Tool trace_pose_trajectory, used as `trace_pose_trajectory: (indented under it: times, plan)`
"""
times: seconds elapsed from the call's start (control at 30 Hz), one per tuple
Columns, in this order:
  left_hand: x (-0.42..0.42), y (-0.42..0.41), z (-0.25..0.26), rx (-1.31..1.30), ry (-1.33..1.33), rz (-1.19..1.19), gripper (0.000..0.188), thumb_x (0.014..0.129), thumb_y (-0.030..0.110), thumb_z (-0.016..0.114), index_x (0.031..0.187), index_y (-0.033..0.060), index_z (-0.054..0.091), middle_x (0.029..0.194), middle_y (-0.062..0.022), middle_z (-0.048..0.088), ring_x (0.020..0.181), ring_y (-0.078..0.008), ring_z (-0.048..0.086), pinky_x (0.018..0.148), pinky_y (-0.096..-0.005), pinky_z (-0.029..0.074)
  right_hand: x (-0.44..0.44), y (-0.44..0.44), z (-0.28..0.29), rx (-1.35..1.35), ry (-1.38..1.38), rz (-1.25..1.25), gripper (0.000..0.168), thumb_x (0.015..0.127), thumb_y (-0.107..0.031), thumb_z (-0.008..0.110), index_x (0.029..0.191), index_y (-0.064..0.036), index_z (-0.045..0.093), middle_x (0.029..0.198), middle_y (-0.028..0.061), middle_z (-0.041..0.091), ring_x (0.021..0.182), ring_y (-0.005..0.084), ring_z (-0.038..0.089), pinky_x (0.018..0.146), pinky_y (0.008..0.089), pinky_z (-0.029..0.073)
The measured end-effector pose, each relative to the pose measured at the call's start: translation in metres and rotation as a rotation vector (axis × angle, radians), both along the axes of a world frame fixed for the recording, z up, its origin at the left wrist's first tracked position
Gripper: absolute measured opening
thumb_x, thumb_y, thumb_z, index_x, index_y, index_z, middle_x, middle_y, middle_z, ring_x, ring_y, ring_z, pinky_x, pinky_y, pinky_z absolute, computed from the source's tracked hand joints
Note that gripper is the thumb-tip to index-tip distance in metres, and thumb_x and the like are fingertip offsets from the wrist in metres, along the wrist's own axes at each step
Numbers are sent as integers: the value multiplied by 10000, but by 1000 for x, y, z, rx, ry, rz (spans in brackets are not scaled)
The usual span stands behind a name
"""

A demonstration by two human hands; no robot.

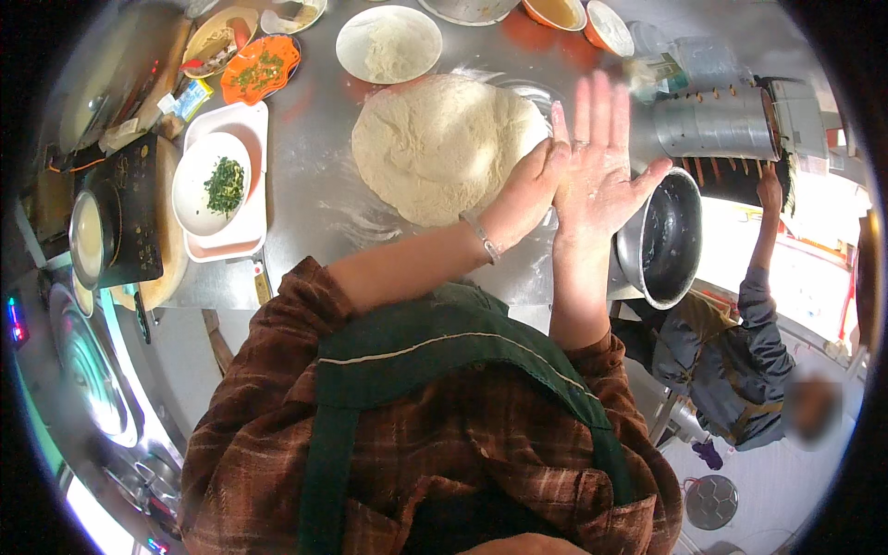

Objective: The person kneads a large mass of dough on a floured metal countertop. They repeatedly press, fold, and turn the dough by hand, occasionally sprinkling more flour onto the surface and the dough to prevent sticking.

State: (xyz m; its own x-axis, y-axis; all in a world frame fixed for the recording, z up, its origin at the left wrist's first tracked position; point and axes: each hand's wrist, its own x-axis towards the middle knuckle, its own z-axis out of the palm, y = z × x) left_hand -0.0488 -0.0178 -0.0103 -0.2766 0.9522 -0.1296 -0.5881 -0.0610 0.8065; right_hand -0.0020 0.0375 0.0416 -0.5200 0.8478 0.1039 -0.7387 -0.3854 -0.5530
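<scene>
A large flattened mound of floury dough [444, 146] lies on the steel table. My left hand [527, 191], with a bracelet at its wrist, comes in over the dough's right edge, its fingers against the side of my other hand. Just right of the dough, my right hand [600, 166] is held palm up with its fingers extended, holding nothing; flour or dough bits cling to the skin. Behind the dough stands a white bowl of flour [392, 45]. A dark metal bowl [669, 239] is tilted at the table's right edge, close to my right forearm.
On the left, a white bowl of chopped greens [198, 187] rests on a white tray [260, 208], beside an orange dish [257, 69] and a black induction cooker [142, 208]. A knife handle [261, 284] lies at the near edge. Another person [721, 354] is at the right, by a metal cylinder [718, 125].
</scene>
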Motion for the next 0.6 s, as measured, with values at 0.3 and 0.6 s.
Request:
trace_pose_trajectory:
  times: [0.3, 0.6]
  plan:
    - [-7, 5, -7, -21, 188, 48, 267, 951, 228, 402, 1042, 2, 513, 945, -31, 530, 887, -107, 481, 831, -255, 391, -8, -7, 2, 64, -111, -34, 905, 795, -654, 420, 1397, -15, 200, 1461, 181, 161, 1368, 287, 113, 1105, 471, 81]
    - [-11, 8, 2, -29, -61, -27, 428, 962, 315, 386, 1186, -36, 482, 1123, -80, 537, 1056, -129, 479, 929, -267, 359, -11, -14, 3, 144, -212, -111, 877, 825, -682, 315, 1405, -35, 195, 1461, 158, 186, 1366, 259, 143, 1104, 408, 109]
